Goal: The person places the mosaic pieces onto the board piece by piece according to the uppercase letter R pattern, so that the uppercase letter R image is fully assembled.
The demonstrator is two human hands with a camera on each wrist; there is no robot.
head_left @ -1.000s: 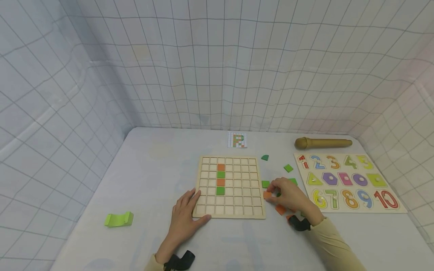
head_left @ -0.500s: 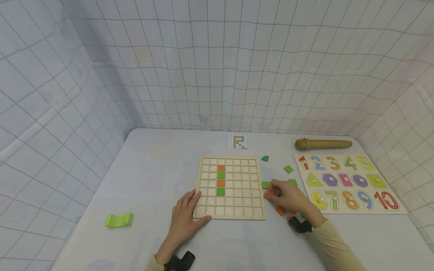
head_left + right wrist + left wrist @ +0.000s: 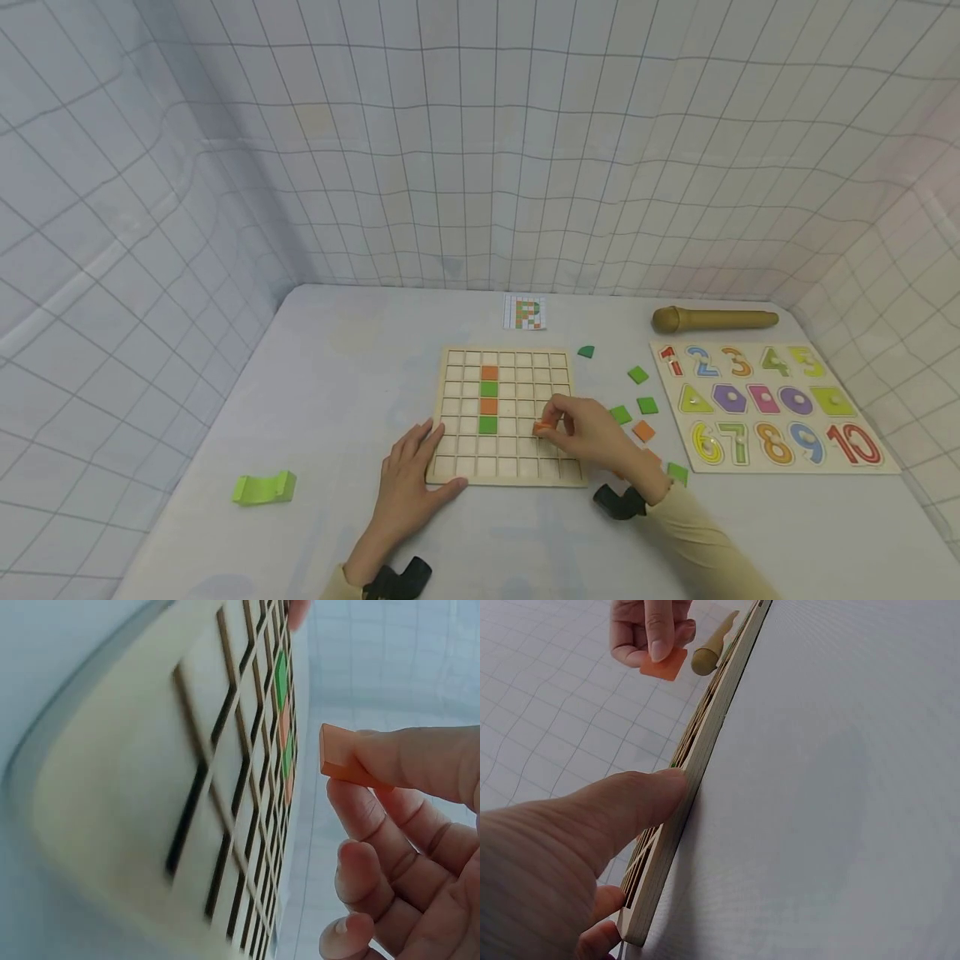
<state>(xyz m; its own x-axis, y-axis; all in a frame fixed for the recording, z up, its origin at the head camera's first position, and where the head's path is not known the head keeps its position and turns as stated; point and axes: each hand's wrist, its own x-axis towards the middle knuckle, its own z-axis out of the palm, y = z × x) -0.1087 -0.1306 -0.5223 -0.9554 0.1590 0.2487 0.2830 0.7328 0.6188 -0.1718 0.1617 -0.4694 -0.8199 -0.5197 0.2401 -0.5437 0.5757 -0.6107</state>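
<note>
A wooden grid board [image 3: 506, 478] lies on the table. One column holds two orange tiles and two green tiles [image 3: 488, 424], alternating. My left hand [image 3: 408, 479] rests at the board's near left corner, fingers spread along the left side. In the left wrist view its thumb [image 3: 641, 796] touches the board's near edge. Over the right part of the board, my right hand [image 3: 588, 429] pinches an orange square tile [image 3: 343, 756] between thumb and fingers. The right wrist view shows this tile tilted and apart from the grid. Several loose green tiles [image 3: 647, 405] and orange tiles [image 3: 643, 431] lie right of the board.
A small pattern card [image 3: 525, 312] lies behind the board. A dark green quarter-round piece [image 3: 587, 352] is near its right edge. Farther right are a number-and-shape puzzle [image 3: 772, 406] and a brown microphone-shaped object [image 3: 716, 319]. A light green curved block [image 3: 263, 487] sits left.
My right hand has lifted the orange tile from right of the board and carried it left over the grid. Tiles it covered now show. My left hand has stayed in place.
</note>
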